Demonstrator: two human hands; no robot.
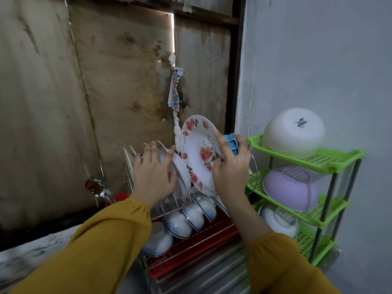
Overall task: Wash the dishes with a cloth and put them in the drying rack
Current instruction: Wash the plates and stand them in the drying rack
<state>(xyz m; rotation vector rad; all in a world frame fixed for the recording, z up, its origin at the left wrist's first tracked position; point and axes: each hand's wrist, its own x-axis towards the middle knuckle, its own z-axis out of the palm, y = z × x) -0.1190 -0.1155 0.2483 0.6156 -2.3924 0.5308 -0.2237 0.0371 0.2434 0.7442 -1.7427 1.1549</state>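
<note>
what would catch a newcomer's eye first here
The rose-patterned plate stands out at centre, held on edge at the wire drying rack by the right hand, which also grips a blue cloth. The left hand rests on the white plates racked beside it. At right, a green shelf carries upturned bowls.

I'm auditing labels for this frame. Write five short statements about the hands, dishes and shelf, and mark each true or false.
1. The right hand holds the floral plate together with a blue cloth. True.
2. The left hand grips a spoon. False: its spread fingers rest on white plates standing in the drying rack.
3. A white bowl lies upside down on the green shelf, top tier. True.
4. The purple bowl sits on the shelf's bottom tier. False: it is on the second tier from the top.
5. The rack's lower level holds only cups. False: blue-rimmed bowls line it.
</note>
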